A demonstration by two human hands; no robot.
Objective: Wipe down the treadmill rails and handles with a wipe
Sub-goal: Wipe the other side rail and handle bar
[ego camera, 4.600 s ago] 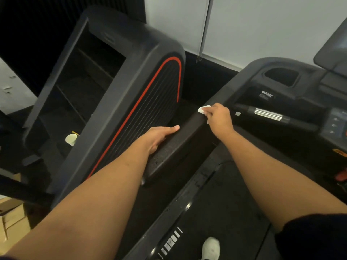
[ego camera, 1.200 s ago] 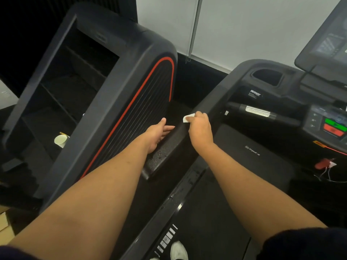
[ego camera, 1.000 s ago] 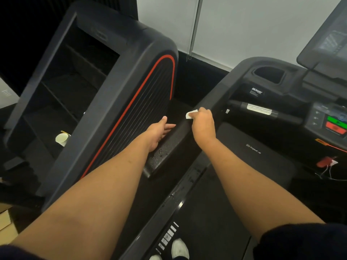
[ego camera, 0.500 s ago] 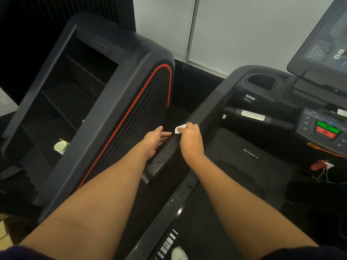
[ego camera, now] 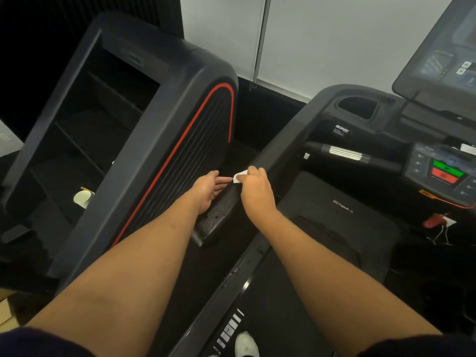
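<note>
A person stands on a treadmill, both bare arms stretched toward its black left side rail (ego camera: 219, 218). The right hand (ego camera: 255, 193) is curled on top of the rail, pinching a small white wipe (ego camera: 239, 176) whose corner sticks out past the knuckles, at the point where the rail rises toward the console (ego camera: 439, 173). The left hand (ego camera: 208, 189) lies released against the rail's outer side, fingers straight and pointing at the wipe, holding nothing. Wet specks glisten on the rail's near end. A front handle (ego camera: 346, 153) with a ribbed metal band runs below the console's green and red buttons. To the left stands a neighbouring machine (ego camera: 177, 148) trimmed in red, a paper cup (ego camera: 83, 198) inside it.
</note>
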